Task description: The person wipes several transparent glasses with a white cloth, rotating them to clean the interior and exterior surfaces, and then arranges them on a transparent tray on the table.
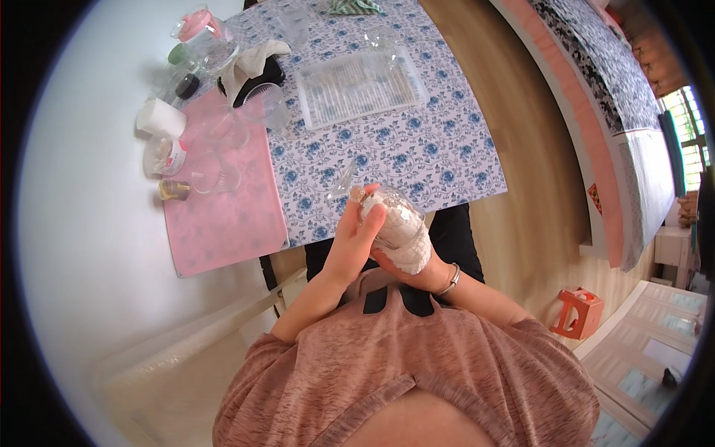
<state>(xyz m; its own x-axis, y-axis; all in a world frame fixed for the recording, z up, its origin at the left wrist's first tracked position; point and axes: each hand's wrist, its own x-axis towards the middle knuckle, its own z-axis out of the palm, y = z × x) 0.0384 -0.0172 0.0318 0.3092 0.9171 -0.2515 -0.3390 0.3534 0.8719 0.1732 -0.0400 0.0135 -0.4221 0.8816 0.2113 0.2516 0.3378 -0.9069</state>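
In front of my chest, just off the table's near edge, I hold a clear glass [397, 201] that looks stemmed and lies tilted. A thin transparent piece, seemingly its foot [343, 182], sticks out past the fingers on the left. My left hand [354, 238] is closed around the narrow part, thumb on top. A crumpled white cloth [407, 252] covers the near end of the glass. From below and the right, my right hand [428, 276] presses the cloth against it; its fingers are mostly hidden. A silver bracelet circles the right wrist.
On the flowered tablecloth [372, 153] stands a clear ribbed tray [365, 88]. Clear glasses [216, 173] stand on a pink mat [223, 242], left. Behind are a tissue roll [161, 119], a pink-lidded pitcher [205, 37] and a black item under a beige cloth [253, 63]. An orange stool [578, 313] is right.
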